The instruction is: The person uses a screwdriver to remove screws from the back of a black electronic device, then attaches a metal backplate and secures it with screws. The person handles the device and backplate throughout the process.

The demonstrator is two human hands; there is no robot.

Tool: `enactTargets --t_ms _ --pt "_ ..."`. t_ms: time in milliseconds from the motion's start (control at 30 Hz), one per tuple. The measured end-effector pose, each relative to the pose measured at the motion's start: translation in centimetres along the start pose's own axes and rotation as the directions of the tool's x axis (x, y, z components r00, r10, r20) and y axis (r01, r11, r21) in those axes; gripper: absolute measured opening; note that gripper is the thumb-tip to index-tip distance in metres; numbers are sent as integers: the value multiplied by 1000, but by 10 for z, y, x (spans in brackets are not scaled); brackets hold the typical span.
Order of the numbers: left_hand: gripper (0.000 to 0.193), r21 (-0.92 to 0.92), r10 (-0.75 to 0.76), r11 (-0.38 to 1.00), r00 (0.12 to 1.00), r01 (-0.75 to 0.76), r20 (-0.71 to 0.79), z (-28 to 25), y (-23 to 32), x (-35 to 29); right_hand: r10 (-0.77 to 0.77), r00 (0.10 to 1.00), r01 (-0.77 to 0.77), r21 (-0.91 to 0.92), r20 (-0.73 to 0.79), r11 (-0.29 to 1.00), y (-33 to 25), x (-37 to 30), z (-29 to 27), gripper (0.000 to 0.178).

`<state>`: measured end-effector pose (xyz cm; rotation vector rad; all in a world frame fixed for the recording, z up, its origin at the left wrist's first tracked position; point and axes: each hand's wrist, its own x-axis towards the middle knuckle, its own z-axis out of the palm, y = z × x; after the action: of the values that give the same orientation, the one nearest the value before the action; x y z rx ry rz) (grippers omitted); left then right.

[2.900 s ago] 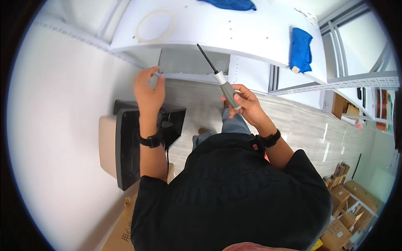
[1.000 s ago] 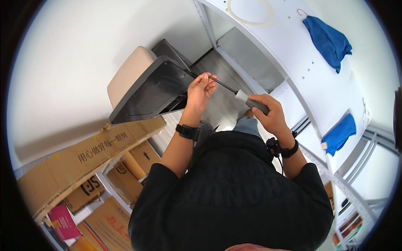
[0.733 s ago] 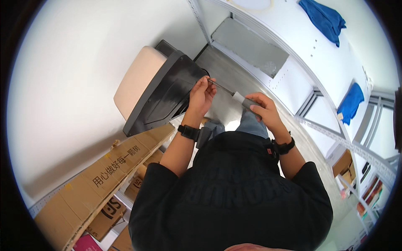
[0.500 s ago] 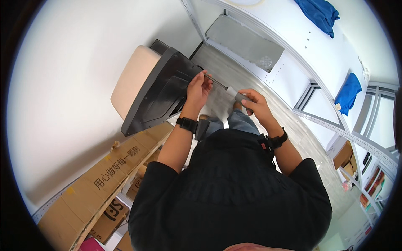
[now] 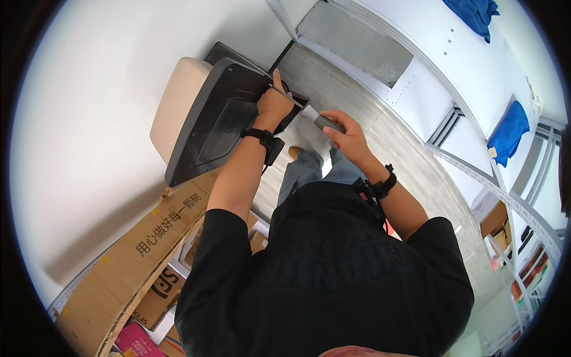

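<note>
Grey screwdriver (image 5: pixel 310 112): between the two hands, its handle in the right, its shaft slanting up and leftward across the left hand.
Right hand (image 5: pixel 347 136): thumb and fingers closed around the handle, leaving the pale collar uncovered ahead of the fingertips.
Left hand (image 5: pixel 275 106): index finger stretched out, the others curled; what they may hold is hidden, so I cannot tell.
Shaft (image 5: pixel 291 100): passes by the base of that index finger; whether it touches the skin is unclear.
Tip: just beyond the finger, near the right corner of the black panel (image 5: pixel 214 131); contact cannot be made out.
Beige cushion (image 5: pixel 178 110): against the panel's left edge, near the white wall.
Cardboard strip (image 5: pixel 134 259): below the panel's lower corner.
White shelf (image 5: pixel 437 80): well apart from the tool; one blue cloth (image 5: pixel 509 134) near its front edge, another (image 5: pixel 476 18) farther back.
</note>
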<state>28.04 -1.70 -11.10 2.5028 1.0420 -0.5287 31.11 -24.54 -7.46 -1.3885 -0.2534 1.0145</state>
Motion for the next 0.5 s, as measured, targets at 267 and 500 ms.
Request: enactTargets --t_ms 267,500 --pt "36 132 43 990 998 -38 -35 4 -1 7 -64 998 64 -36 -11 997 8 9 12 35" --pt "37 127 63 990 998 -63 2 0 -3 5 8 1000 -9 -21 -20 1000 14 18 19 34"
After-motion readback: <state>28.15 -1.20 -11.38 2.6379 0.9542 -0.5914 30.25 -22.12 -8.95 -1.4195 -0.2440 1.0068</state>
